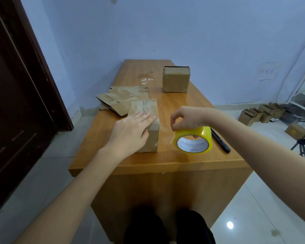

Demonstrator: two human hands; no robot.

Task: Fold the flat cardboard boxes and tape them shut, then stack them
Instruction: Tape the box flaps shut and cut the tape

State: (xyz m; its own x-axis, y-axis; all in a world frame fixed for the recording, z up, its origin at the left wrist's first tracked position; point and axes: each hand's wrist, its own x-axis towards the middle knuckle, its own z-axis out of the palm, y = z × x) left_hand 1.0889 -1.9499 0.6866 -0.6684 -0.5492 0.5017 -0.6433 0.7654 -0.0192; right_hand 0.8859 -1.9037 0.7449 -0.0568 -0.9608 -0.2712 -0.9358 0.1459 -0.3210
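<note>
While the left hand (pixel 130 132) presses flat, fingers straight, on the folded box (pixel 148 124), the right hand (pixel 185 118) grips the yellow tape roll (pixel 194 140). A black pen (pixel 220 140) lies just right of the roll.

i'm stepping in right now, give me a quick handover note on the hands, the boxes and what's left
Left hand: flat, fingers straight, pressing on top of the near box.
Right hand: holds the yellow tape roll on edge on the table, right of that box.
Black pen lies right of the roll.
Done: one folded box stands at the far end; whether it is taped is not clear.
Left: tape the near box, fold and tape the flat boxes at the left edge, stack all.
</note>
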